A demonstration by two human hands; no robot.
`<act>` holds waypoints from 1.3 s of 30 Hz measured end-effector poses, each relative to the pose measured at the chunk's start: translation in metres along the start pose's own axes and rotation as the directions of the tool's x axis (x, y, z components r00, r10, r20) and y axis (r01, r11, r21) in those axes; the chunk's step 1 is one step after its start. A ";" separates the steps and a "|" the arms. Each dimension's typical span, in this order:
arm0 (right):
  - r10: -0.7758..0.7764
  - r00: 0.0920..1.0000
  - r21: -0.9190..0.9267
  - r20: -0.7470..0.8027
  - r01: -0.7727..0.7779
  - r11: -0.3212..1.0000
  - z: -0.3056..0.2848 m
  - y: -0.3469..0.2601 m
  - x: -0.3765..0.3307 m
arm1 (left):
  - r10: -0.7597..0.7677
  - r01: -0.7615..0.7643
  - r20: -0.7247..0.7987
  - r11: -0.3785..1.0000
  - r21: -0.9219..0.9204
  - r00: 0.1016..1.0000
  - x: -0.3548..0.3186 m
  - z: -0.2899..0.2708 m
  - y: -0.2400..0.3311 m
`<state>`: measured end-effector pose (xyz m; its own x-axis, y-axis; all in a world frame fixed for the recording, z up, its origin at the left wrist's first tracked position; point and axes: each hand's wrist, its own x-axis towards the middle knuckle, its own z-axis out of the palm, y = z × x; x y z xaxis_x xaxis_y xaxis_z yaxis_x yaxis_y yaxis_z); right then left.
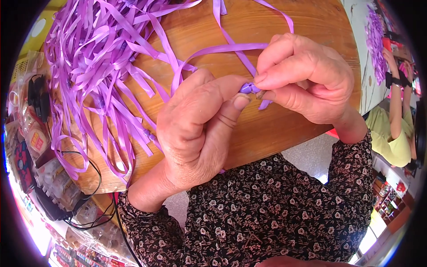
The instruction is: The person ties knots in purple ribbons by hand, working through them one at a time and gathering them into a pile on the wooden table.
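Observation:
Over the wooden table, my left hand (194, 122) pinches a small glossy purple piece (248, 88) between thumb and forefinger. My right hand (311, 78) is closed in a pinch against the other side of this piece, where a purple ribbon (224, 47) meets it. The fingertips of both hands nearly touch. The ribbon loops away from the hands across the tabletop, and a short end hangs below the right fingertips. Whether the piece is a bead, a clip or a knot cannot be made out, as the fingers partly cover it.
A large tangled heap of purple ribbons (104, 53) covers the far left of the wooden table (262, 133). Black cables (95, 178) and plastic-wrapped goods (38, 138) lie along the left. At the right, another person's arm (395, 102) reaches toward more purple ribbons (376, 46) on a white surface.

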<state>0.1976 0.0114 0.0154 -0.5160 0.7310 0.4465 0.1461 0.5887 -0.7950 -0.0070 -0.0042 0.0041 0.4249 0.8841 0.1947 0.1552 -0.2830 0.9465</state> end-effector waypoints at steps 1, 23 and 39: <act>0.002 1.000 0.002 0.001 -0.002 1.000 0.000 0.000 0.000 | -0.002 0.002 0.000 1.000 -0.001 1.000 0.000 0.000 0.000; -0.030 0.999 -0.019 0.022 0.030 0.999 0.002 0.001 0.003 | 0.088 -0.088 -0.004 0.990 -0.107 0.996 0.001 0.003 -0.006; -0.210 0.970 -0.467 0.123 0.243 0.850 -0.004 -0.014 0.004 | 0.368 -0.353 -0.048 0.916 0.188 0.929 0.004 0.006 -0.013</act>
<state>0.1968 0.0071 0.0300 -0.6349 0.5431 0.5495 0.3932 0.8394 -0.3753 -0.0022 0.0011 -0.0083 0.4085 0.7348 0.5415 0.1597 -0.6416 0.7502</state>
